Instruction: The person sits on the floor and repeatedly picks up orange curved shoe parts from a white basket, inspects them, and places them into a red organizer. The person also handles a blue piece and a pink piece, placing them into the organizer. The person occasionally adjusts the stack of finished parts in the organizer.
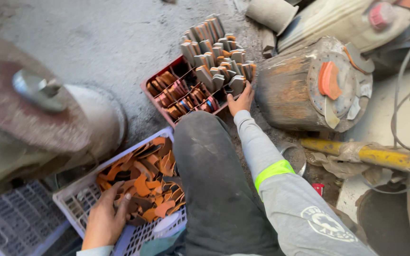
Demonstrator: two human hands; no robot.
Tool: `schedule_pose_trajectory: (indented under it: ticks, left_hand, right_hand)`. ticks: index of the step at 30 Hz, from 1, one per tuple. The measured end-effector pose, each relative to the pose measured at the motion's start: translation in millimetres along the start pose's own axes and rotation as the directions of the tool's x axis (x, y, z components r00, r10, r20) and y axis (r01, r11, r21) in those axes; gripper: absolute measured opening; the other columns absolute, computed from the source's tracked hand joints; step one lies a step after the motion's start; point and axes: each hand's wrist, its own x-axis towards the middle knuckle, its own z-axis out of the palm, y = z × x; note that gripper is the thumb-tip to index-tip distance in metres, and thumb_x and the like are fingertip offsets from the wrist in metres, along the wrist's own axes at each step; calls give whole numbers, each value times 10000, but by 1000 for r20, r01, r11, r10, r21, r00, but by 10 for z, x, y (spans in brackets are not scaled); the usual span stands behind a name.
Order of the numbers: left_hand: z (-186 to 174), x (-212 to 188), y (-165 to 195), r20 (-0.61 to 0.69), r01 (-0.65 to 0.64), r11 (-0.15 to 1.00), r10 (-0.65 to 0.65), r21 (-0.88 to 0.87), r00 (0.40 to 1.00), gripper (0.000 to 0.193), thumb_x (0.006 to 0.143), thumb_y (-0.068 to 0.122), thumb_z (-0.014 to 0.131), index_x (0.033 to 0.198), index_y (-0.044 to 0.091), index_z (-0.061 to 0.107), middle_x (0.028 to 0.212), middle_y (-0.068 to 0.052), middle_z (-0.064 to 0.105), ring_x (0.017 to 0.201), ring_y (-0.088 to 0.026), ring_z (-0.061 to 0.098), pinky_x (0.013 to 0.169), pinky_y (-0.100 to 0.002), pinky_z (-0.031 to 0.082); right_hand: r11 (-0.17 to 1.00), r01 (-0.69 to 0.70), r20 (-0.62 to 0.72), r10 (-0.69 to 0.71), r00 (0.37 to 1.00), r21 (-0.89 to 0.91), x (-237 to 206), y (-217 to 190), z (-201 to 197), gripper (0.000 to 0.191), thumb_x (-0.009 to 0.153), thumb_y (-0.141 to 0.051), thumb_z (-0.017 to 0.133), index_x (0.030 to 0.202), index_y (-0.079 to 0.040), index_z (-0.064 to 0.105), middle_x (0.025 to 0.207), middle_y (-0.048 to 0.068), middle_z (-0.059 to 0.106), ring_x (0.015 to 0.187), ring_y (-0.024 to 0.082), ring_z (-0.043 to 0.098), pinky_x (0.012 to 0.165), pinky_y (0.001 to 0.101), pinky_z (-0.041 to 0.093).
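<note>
At far left, a large rusty disc with a metal hub (34,87) fills the near view, blurred by closeness. Below it lies a grey plastic grid crate (17,220). Next to that crate stands a white plastic basket (77,199) holding a loose pile of curved orange and brown pieces (148,182). The left hand (104,215) rests on the near edge of this pile, palm down, fingers spread and lying on the pieces; whether it grips one cannot be determined. A dark trouser leg (214,180) runs between the two hands. Beyond the knee, on the grey concrete floor (110,42), sits a red divided tray (160,111); its left compartments hold rows of brown pieces on edge, and its right side holds upright grey blocks (212,52). The right hand (241,100), on a grey sleeve with a bright green band, touches the tray's right corner, fingers bent against a grey block; a firm grasp cannot be confirmed. To the right lies a rusty cylindrical housing (300,87), with a yellow bar (376,154) below it.
</note>
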Motion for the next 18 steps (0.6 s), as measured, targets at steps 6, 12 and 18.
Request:
schedule_pose_trajectory:
  ticks: [6, 12, 18]
  left_hand:
    - [534, 688, 602, -20, -169, 975, 167, -145, 986, 365, 949, 229, 648, 1274, 65, 657, 1168, -163, 739, 1050, -306, 738, 897, -393, 558]
    - [948, 1093, 973, 119, 8, 982, 15, -190, 993, 410, 942, 211, 655, 1329, 79, 624, 1131, -140, 751, 1020, -273, 745, 883, -374, 563]
    - [1320, 1563, 1253, -37, -65, 918, 55, -390, 998, 310, 979, 151, 627, 1265, 41, 669, 1086, -110, 777, 1006, -181, 751, 882, -325, 574]
  right_hand:
    - [983, 160, 26, -158, 987, -93, 526, 487, 48, 578, 825, -141, 841, 1297, -79, 514, 1264, 198, 603, 1249, 422, 527, 1083, 484, 420]
    - [991, 134, -68, -133, 989, 18, 694, 829, 364, 583, 819, -123, 825, 1286, -29, 489, 1242, 208, 578, 1204, 423, 523, 1042, 494, 430]
    - [991, 133, 19, -133, 991, 27, 658, 988, 448, 643, 861, -57, 779, 1412, -22, 448, 1340, 250, 496, 1302, 447, 470, 1100, 519, 407]
